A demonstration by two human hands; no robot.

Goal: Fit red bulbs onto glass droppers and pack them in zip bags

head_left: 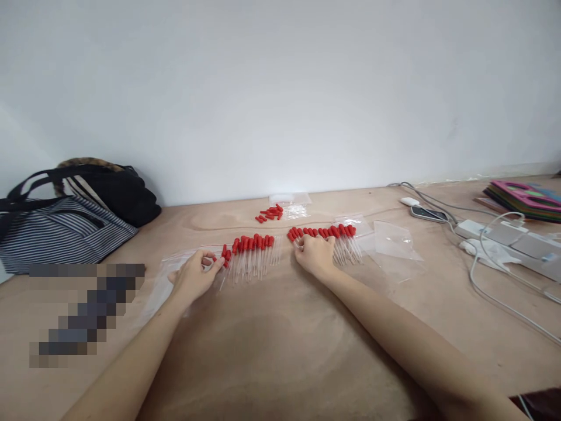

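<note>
Droppers (336,231) right of the red bulbs (226,254) could roll if nudged by the right hand (315,255), grip hidden, while the left hand (197,273), fingers curled, hold unclear, might scatter those bulbs.

No legible txt, labels, brands, nos. or signs.

Plain indoor workspace, home or office unclear: wooden table (263,362) against white wall (280,93), striped bag (65,234) left, power strip (523,248) right.
</note>
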